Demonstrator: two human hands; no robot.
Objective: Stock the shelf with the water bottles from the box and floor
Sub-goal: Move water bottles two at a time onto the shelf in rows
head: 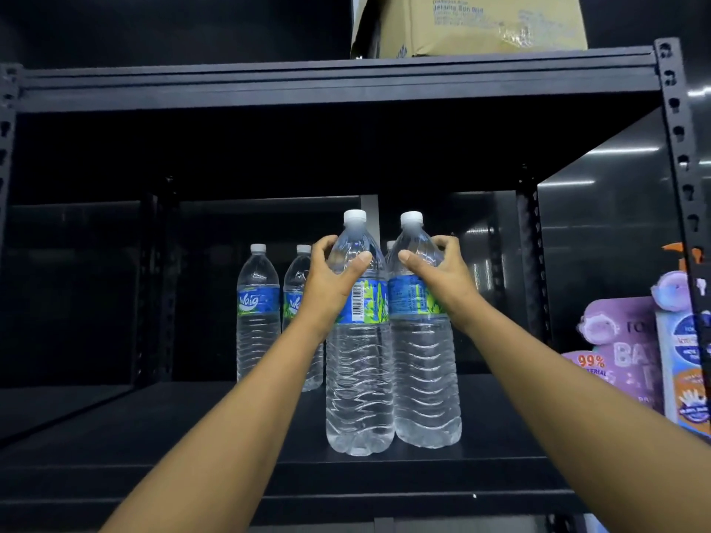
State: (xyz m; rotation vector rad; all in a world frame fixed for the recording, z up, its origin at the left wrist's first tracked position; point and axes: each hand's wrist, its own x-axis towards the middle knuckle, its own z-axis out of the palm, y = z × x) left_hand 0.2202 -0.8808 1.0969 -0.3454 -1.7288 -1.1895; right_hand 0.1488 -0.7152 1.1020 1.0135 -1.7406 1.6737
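On the black metal shelf board (192, 448), two clear plastic water bottles with white caps stand upright, touching. The left hand (331, 278) wraps its fingers around the shoulder of the left front bottle (359, 378); the right hand (446, 275) grips the right front bottle (425, 378). Three more bottles (257, 321) stand behind, deeper on the board.

Above you, a cardboard carton (473, 23) sits on the top level, its printed face too blurred to read. To your right, a purple pack (615, 348) marked "99%" stands just beside a white-and-blue pump bottle (683, 363) with an orange pump top.
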